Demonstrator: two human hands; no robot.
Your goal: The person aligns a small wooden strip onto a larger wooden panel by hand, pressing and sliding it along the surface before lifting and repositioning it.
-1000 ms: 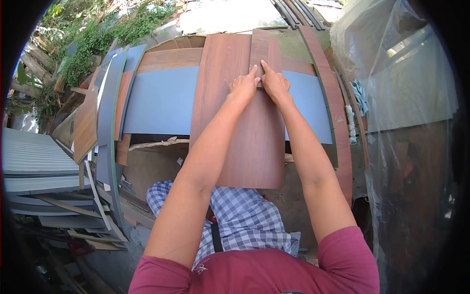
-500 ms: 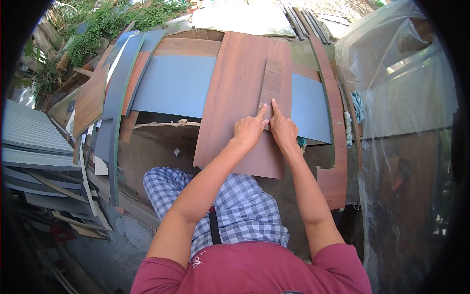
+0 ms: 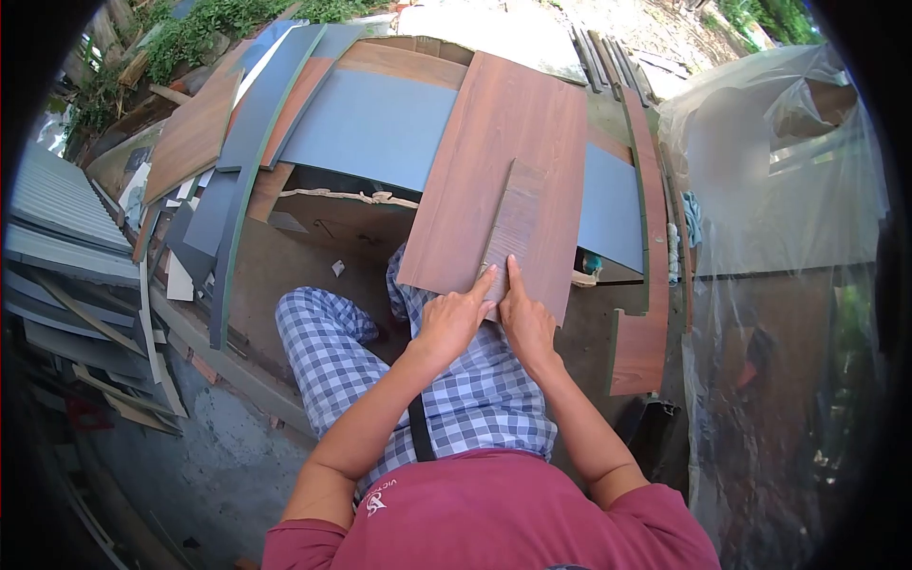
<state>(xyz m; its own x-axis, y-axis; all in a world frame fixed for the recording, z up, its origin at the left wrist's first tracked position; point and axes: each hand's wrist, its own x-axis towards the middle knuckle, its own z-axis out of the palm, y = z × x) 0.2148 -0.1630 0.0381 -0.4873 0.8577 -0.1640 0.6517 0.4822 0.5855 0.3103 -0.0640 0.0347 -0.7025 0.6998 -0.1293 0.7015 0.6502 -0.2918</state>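
A wide reddish-brown wood-grain board [image 3: 518, 109] lies lengthwise before me, its near end over my lap. A narrow, darker wooden strip [image 3: 514, 204] rests flat on it, slightly askew. My left hand [image 3: 453, 318] holds the left side of the strip's near end, its index finger stretched along the top. On the right side, my right hand [image 3: 527, 323] grips the same end, index finger also laid forward. Both hands are close together near the board's front edge. Their palms and the strip's near tip are partly hidden.
Blue-grey panels [image 3: 370, 128] lie under the board on both sides. Long offcut boards [image 3: 249, 161] lean at the left, near stacked grey sheets [image 3: 71, 218]. A notched reddish board [image 3: 638, 351] and clear plastic sheeting [image 3: 741, 228] stand at the right.
Both hands have drawn the strip back towards my body along the wide board. The whole view has shifted a little; the hands keep their hold.
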